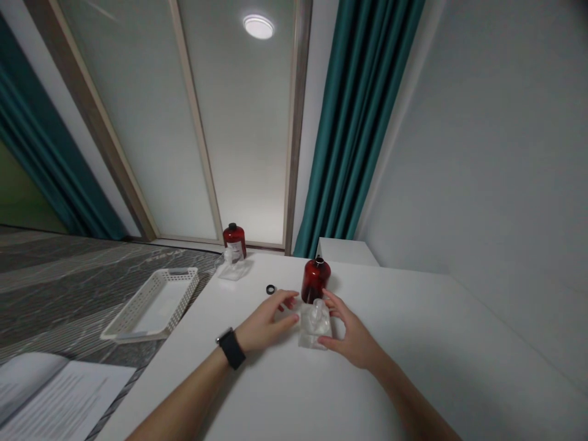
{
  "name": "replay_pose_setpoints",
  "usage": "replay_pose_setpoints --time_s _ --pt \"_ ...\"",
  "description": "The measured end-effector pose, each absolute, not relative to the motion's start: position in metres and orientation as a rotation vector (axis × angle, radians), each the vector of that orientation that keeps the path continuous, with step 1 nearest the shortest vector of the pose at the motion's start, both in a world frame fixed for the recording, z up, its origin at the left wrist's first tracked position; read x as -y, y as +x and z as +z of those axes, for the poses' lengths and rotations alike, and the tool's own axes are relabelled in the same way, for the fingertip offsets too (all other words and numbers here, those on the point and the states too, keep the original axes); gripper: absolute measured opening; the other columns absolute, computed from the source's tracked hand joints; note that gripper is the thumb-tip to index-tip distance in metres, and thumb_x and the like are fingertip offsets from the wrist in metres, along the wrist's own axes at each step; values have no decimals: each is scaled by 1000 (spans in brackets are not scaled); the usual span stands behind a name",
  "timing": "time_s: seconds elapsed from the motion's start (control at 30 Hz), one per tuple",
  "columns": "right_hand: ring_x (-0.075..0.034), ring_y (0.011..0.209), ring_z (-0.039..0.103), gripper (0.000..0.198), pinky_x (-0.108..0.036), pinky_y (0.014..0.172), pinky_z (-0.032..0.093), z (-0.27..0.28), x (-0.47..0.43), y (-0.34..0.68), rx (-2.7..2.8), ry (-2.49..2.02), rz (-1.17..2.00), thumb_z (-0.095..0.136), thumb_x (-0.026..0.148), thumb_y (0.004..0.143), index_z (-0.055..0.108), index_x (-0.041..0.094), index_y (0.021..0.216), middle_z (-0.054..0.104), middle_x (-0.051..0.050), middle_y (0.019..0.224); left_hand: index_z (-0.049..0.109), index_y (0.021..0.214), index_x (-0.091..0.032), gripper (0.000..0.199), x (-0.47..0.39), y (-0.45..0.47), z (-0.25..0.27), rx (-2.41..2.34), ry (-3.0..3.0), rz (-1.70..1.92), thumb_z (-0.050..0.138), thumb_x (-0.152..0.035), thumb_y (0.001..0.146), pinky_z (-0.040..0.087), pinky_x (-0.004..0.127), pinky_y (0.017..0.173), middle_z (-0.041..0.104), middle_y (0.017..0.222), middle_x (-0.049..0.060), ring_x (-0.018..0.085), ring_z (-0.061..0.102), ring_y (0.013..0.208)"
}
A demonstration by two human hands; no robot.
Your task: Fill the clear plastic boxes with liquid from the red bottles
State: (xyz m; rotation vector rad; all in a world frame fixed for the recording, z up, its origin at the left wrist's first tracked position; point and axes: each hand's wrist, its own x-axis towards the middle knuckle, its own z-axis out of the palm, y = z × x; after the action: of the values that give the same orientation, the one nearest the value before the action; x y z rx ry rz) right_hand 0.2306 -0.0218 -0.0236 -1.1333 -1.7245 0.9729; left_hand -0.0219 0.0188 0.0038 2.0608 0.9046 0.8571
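A clear plastic packet (315, 324) lies on the white table (285, 392), with a translucent pump-like piece inside it. My left hand (271, 318) hovers at its left side, fingers apart and holding nothing; a dark watch band circles that wrist. On the packet's right, my right hand (346, 331) is spread, its thumb over the packet's near right edge and its fingertips close to the bottle. Directly behind the packet stands a dark red bottle (315, 280), upright, its neck uncapped. A small black ring-shaped cap (271, 289) rests beyond my left hand.
At the far left table corner stand a second red bottle (234, 236) with a black cap and another clear packet (234, 268). A white perforated basket (184, 306) and an open book (78, 392) lie left of the table. A white box-like surface (346, 251) sits behind the table.
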Motion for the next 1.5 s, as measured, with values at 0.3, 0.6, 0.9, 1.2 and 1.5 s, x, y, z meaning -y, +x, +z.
replay_pose_setpoints --time_s 0.3,0.6,0.9,1.2,1.5 --pt "-30 126 52 93 -53 108 39 -26 22 229 1690 -1177 988 79 19 69 35 28 151 55 -11 137 57 123 -14 45 -57 -52 5 -1736 2397 488 65 -35 84 44 42 94 64 116 17 33 58 111" --pt "-30 123 54 90 -53 108 40 -27 22 226 1662 -1182 977 79 22 68 39 28 148 55 -10 137 67 100 -18 25 -78 -42 1 -1770 2418 321 64 -33 80 47 38 85 71 105 13 32 64 103" --pt "-29 122 53 93 -51 109 37 -24 24 224 1676 -1206 1005 78 16 68 36 29 150 54 -9 137 68 97 -19 16 -74 -43 -3 -1694 2459 366 60 -25 83 46 36 83 70 102 11 29 64 100" --pt "-27 115 55 99 -47 108 38 -17 32 222 1738 -1213 1063 79 15 64 33 30 151 52 -7 132 70 99 -20 18 -68 -51 -7 -1561 2487 427 61 -21 83 44 37 85 68 102 9 27 63 98" --pt "-30 126 52 72 -48 107 38 -2 28 249 1846 -925 1263 65 41 84 38 27 149 54 -11 138 67 107 -20 25 -61 -45 1 -1451 2480 652 60 -14 83 44 35 86 66 103 7 23 61 97"
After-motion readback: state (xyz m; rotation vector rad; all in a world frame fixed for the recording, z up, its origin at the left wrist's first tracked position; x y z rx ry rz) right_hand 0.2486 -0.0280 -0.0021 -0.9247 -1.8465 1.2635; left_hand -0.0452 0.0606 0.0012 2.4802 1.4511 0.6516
